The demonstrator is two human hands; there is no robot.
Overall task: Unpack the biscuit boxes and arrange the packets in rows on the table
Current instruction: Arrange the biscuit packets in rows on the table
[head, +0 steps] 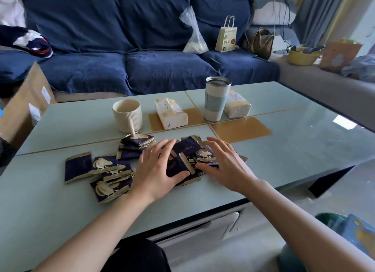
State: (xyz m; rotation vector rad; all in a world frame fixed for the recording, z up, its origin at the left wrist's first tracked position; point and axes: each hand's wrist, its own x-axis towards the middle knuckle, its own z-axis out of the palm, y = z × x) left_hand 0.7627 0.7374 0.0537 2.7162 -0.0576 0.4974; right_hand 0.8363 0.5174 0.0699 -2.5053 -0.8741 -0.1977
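Several dark blue and gold biscuit packets lie in loose heaps on the pale green glass table (284, 150). The middle heap (186, 150) sits between my hands. My left hand (156, 168) rests flat on its left side with fingers straight and thumb against the front packets. My right hand (223, 164) lies flat on its right side, fingers spread. Another heap (109, 174) lies to the left, with a single packet (78, 167) at its far left. A third small heap (138, 142) sits by the cream mug. A blue biscuit box (357, 233) shows at the bottom right, off the table.
Behind the packets stand a ribbed cream mug (127, 115), two tissue packs (170, 113) (237, 104) and a tall tumbler (216, 99). A cardboard box (24, 103) stands left of the table. A blue sofa (142, 68) with bags runs behind.
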